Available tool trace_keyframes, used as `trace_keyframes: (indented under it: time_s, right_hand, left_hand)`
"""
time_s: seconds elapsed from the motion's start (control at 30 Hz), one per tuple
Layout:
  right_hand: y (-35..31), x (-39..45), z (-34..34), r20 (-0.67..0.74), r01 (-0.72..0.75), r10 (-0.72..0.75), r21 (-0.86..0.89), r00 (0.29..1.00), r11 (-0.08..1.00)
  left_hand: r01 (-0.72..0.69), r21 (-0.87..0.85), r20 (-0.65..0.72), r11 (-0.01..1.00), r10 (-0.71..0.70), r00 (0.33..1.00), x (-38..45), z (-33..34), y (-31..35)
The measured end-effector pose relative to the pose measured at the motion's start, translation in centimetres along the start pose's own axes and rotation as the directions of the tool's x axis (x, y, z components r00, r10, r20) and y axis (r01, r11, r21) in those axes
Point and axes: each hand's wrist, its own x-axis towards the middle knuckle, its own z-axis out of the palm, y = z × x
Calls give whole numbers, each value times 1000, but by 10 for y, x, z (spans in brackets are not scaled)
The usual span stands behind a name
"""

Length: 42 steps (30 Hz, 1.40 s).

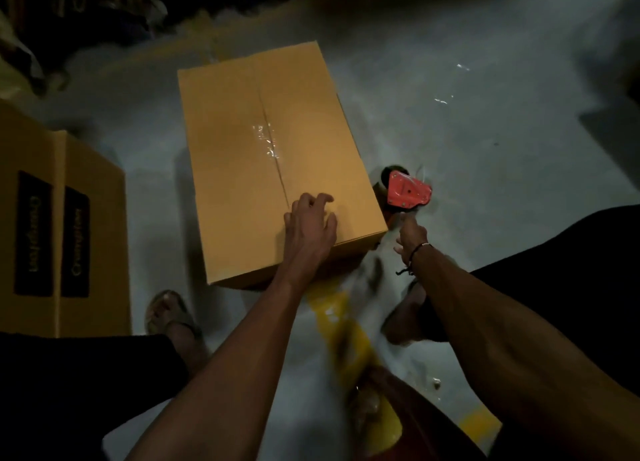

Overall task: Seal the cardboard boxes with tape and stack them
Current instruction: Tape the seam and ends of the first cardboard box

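A closed cardboard box (242, 141) stands on the grey floor in the middle, its top flaps meeting in a centre seam with shiny clear tape (266, 141) over part of it. My left hand (310, 223) rests on the box's near right corner, fingers loosely bent. Just off that corner, my right hand (410, 237) grips the handle of a red tape dispenser (407, 190), which is down beside the box's right side.
Two more cardboard boxes (62, 225) with black labels stand at the left. My sandalled foot (169, 313) is near the box's front. A yellow line (346, 329) runs across the floor below the box. Dark clutter fills the top left.
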Motion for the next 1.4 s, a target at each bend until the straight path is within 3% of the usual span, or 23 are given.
trace_keyframes:
  time_s: [0.17,0.33,0.57,0.67,0.8,0.93,1.07,1.17,1.3,1.4]
  right_hand:
    - [-8,47,28,66,-15,17,-38,998,999]
    - [18,133,46,32,-32,34,-74,999,997]
    - [7,123,64,14,-34,37,-145,999,989]
    - [-8,122,60,-96,-39,16,-249,995,968]
    - [-33,92,41,-135,2,-25,-167,991,986]
    - [-70,55,3,-143,75,-91,-111,986,991]
    - [-119,-3,-32,-31,133,-138,-117,990,984]
    - [-150,-60,-45,169,222,-194,-164,966,961]
    - [-163,-143,-57,497,356,-218,-201,840,913]
    - [-140,-197,-64,673,439,-264,-101,691,893]
  left_hand:
    - [-141,20,25,990,141,990,36,33,3]
    - [-138,71,-44,988,141,989,38,54,-5]
    - [-123,61,-36,990,126,991,40,59,-8]
    - [-135,58,14,989,134,991,40,53,-6]
    - [-172,124,184,977,148,972,42,38,-1]
    - [-89,122,320,989,46,946,37,-2,8]
    - [-44,150,245,988,7,970,25,-58,14]
    - [-19,164,194,986,-13,981,14,-108,17]
    - [21,20,148,1000,-24,989,-17,-166,20]
    - [169,-202,216,965,-124,968,-57,-197,20]
